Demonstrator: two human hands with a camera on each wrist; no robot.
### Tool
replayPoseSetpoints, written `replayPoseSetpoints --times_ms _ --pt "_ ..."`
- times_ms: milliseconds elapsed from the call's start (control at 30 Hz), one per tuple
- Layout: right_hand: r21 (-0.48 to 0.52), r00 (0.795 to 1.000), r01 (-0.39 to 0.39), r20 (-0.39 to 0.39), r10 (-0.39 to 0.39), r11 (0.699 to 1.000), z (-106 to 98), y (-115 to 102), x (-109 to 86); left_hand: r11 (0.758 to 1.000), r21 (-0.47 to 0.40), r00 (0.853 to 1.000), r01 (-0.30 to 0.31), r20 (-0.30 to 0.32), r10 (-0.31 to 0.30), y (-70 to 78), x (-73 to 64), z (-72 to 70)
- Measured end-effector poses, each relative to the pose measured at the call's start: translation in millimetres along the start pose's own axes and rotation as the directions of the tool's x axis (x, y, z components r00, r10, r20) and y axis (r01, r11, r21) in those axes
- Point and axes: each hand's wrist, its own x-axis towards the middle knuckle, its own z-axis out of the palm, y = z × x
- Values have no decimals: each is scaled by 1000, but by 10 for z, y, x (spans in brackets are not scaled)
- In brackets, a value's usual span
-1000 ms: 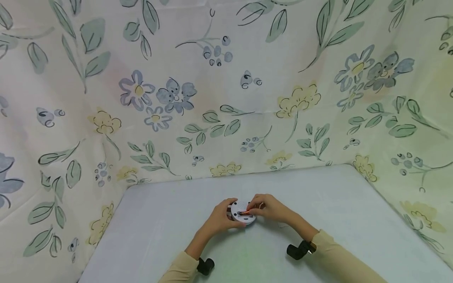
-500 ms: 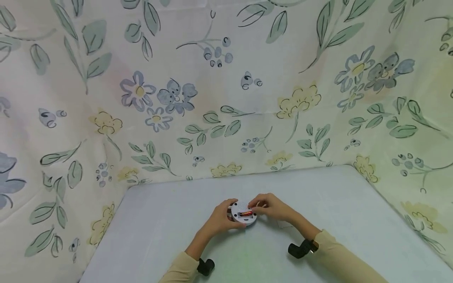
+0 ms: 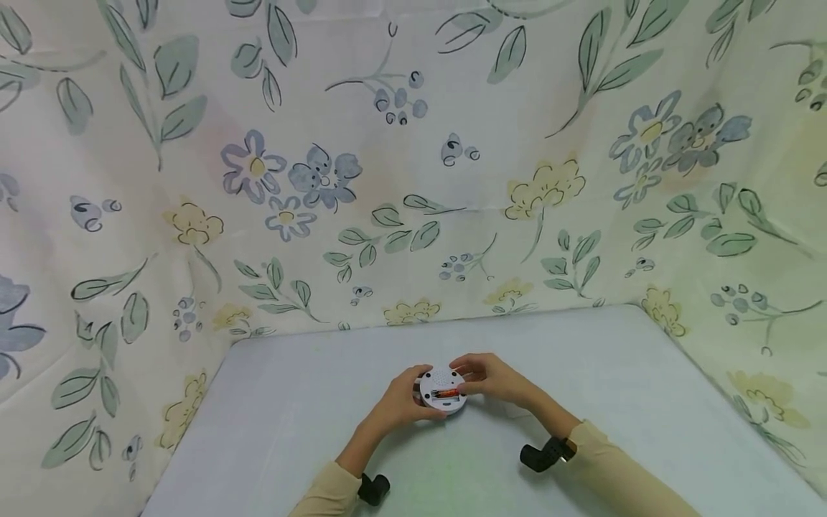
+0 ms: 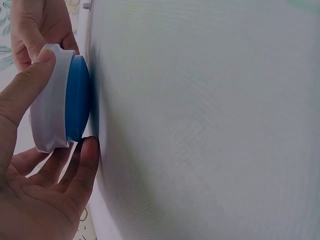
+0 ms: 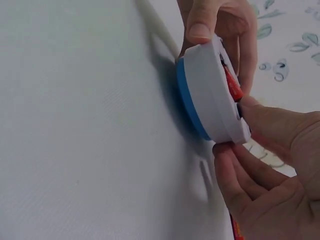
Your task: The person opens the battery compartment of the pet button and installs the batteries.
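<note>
A round white battery-powered device with a blue face is held just over the table. Its white back, with small holes and an open battery slot, faces up. In the slot lies a red battery; the right wrist view shows the same battery slightly raised. My left hand grips the device's left side, thumb at the near rim and fingers at the far rim. My right hand has its thumb against the battery's end, with curled fingers touching the rim.
The device is above a white-covered table. Part of another red object shows at the bottom of the right wrist view. Patterned cloth hangs behind and along both sides. Each wrist carries a black camera.
My right fingers covered part of the battery earlier, then drew back and left it visible in the slot. Now my right thumb is at its right end. The left hand keeps its grip.
</note>
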Motion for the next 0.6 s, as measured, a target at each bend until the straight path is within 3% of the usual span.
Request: replayPoseSetpoints --times_ms 333,600 --pt "67 993 -121 -1 121 990 19 -100 34 999 -46 1000 5 25 -4 20 13 -29" --pt "127 987 -157 -13 160 979 80 -138 76 999 -40 999 -2 42 4 28 4 -72"
